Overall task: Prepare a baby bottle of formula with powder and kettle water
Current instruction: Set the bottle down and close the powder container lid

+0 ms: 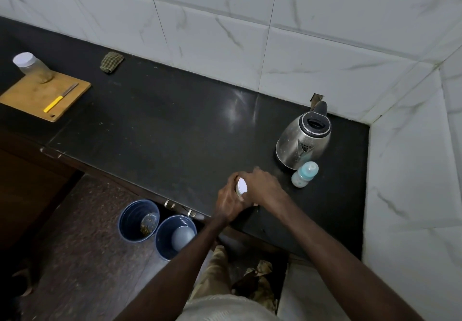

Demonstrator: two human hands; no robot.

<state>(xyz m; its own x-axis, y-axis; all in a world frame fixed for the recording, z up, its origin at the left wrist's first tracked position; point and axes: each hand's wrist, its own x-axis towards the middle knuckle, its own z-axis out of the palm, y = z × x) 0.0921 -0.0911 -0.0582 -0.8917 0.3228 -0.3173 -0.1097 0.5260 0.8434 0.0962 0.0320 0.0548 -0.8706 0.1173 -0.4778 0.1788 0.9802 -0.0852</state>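
Both hands close around a small container with a white lid (242, 185) at the front edge of the black counter (162, 125). My left hand (228, 199) wraps its body from the left. My right hand (262, 187) lies over its top and right side, so most of the container is hidden. A baby bottle (305, 174) with a pale blue collar and teat stands upright to the right of my hands. Just behind the bottle stands a steel electric kettle (303, 140), its lid shut and its spout facing me.
A wooden cutting board (30, 98) at far left carries a yellow-handled knife (60, 98) and a white-lidded jar (32, 67). A folded green cloth (111, 62) lies by the tiled wall. Two blue buckets (155, 225) stand on the floor below the counter edge.
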